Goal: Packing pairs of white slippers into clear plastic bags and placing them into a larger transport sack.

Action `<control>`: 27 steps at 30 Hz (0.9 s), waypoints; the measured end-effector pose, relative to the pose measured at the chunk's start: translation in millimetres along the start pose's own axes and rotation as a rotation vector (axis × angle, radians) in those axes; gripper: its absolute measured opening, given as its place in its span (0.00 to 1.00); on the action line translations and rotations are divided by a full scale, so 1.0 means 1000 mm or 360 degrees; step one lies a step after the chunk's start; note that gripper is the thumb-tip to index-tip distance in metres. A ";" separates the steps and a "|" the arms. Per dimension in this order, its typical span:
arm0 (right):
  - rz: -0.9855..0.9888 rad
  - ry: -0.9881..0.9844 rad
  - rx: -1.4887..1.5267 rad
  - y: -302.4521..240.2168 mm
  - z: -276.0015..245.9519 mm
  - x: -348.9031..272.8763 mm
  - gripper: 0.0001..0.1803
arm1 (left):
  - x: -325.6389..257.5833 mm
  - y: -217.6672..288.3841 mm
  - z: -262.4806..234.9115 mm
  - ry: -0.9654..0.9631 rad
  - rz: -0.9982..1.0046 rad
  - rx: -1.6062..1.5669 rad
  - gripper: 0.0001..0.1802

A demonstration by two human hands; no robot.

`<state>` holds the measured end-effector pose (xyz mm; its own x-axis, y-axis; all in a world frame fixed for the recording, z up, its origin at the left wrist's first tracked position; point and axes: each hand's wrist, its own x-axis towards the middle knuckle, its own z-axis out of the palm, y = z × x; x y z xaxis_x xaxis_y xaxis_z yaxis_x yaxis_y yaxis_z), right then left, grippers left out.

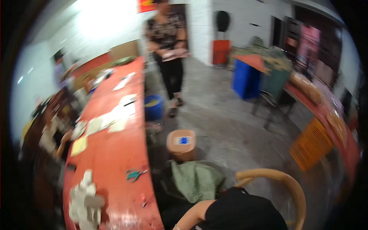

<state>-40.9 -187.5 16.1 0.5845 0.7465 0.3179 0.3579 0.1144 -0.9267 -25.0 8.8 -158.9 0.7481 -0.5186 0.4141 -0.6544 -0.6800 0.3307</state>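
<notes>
Neither my left hand nor my right hand shows in the picture. A bare arm [194, 214] in a short black sleeve [245, 211] reaches down past the lower edge, its hand out of sight; it looks like my right arm. Left of it runs a long red-topped table [119, 165]. On the tabletop, scissors with teal handles [134, 175] lie near the edge, with a small red object [143, 199] closer by. A heap of whitish pieces [86, 203], too blurred to name, sits at the near left. Green cloth [196, 180] is draped beyond the arm.
A curved wooden chair arm [280, 176] rises at right. On the floor stand a lidded tan bin [181, 143], a blue bucket [153, 108] and an orange crate [311, 143]. One person [168, 42] stands beyond the table; another person [51, 130] sits at its left side.
</notes>
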 end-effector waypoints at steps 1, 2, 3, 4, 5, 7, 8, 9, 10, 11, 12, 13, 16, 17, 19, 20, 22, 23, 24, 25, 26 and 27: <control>-0.0258 -0.0020 -0.0064 -0.029 -0.009 0.013 0.17 | 0.024 -0.011 -0.002 -0.0024 0.0066 -0.0054 0.32; -0.0399 -0.0171 -0.0754 -0.031 -0.013 0.019 0.19 | 0.053 -0.013 0.000 -0.0059 0.0147 -0.0121 0.32; -0.0479 -0.0363 -0.1439 -0.028 -0.018 0.018 0.22 | 0.075 -0.005 0.008 -0.0090 0.0206 -0.0194 0.32; -0.0428 -0.0304 -0.1467 -0.023 -0.023 0.016 0.22 | 0.093 0.002 0.014 -0.0116 0.0248 -0.0257 0.31; -0.0666 -0.0066 -0.1436 -0.018 -0.027 0.015 0.23 | 0.106 0.010 0.017 -0.0136 0.0272 -0.0311 0.31; -0.0904 0.0162 -0.1413 -0.003 -0.029 0.012 0.25 | 0.126 0.026 0.023 -0.0141 0.0275 -0.0399 0.31; -0.0924 0.0103 -0.1185 0.006 -0.028 0.012 0.26 | 0.134 0.032 0.024 -0.0139 0.0266 -0.0436 0.31; -0.0943 0.0045 -0.0953 0.016 -0.026 0.014 0.27 | 0.141 0.035 0.023 -0.0139 0.0254 -0.0471 0.31; -0.0943 0.0049 -0.0957 0.024 -0.023 0.016 0.27 | 0.146 0.039 0.022 -0.0137 0.0235 -0.0502 0.31; -0.0979 0.0031 -0.0942 0.033 -0.020 0.017 0.27 | 0.151 0.043 0.020 -0.0131 0.0214 -0.0532 0.31; -0.1017 0.0013 -0.0925 0.040 -0.018 0.017 0.27 | 0.155 0.047 0.018 -0.0126 0.0191 -0.0559 0.31; -0.1055 -0.0007 -0.0909 0.047 -0.016 0.018 0.26 | 0.159 0.051 0.017 -0.0120 0.0167 -0.0587 0.31; -0.1151 -0.0061 -0.0857 0.039 -0.016 0.016 0.26 | 0.167 0.060 0.008 -0.0091 0.0076 -0.0653 0.31; -0.1197 0.0099 -0.0938 0.025 -0.021 0.008 0.24 | 0.167 0.060 0.004 -0.0075 0.0033 -0.0669 0.31; -0.1252 0.0242 -0.1006 -0.004 -0.032 -0.011 0.22 | 0.169 0.065 -0.004 -0.0033 -0.0046 -0.0708 0.31; -0.1045 0.0378 -0.1115 -0.008 -0.035 -0.019 0.20 | 0.168 0.067 -0.009 -0.0010 -0.0092 -0.0721 0.31; -0.0598 0.0701 -0.1312 -0.022 -0.043 -0.033 0.14 | 0.165 0.070 -0.012 0.0037 -0.0214 -0.0747 0.31; -0.0628 0.0638 -0.1294 -0.022 -0.042 -0.033 0.14 | 0.162 0.076 -0.019 0.0099 -0.0279 -0.0764 0.31; -0.0562 0.0587 -0.1164 -0.012 -0.042 -0.037 0.14 | 0.160 0.079 -0.023 0.0136 -0.0330 -0.0773 0.31; -0.0493 0.0534 -0.1035 0.001 -0.043 -0.041 0.15 | 0.157 0.082 -0.028 0.0172 -0.0381 -0.0782 0.31; -0.0422 0.0484 -0.0907 0.014 -0.042 -0.043 0.15 | 0.154 0.084 -0.034 0.0203 -0.0429 -0.0790 0.31; -0.0327 0.0450 -0.0785 0.021 -0.044 -0.047 0.15 | 0.154 0.087 -0.035 0.0214 -0.0469 -0.0816 0.31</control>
<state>-28.6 -249.0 -9.5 0.6142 0.5306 0.5841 0.7399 -0.1298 -0.6601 29.6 -112.5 -36.6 0.9074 -0.2536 0.3352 -0.4162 -0.4314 0.8004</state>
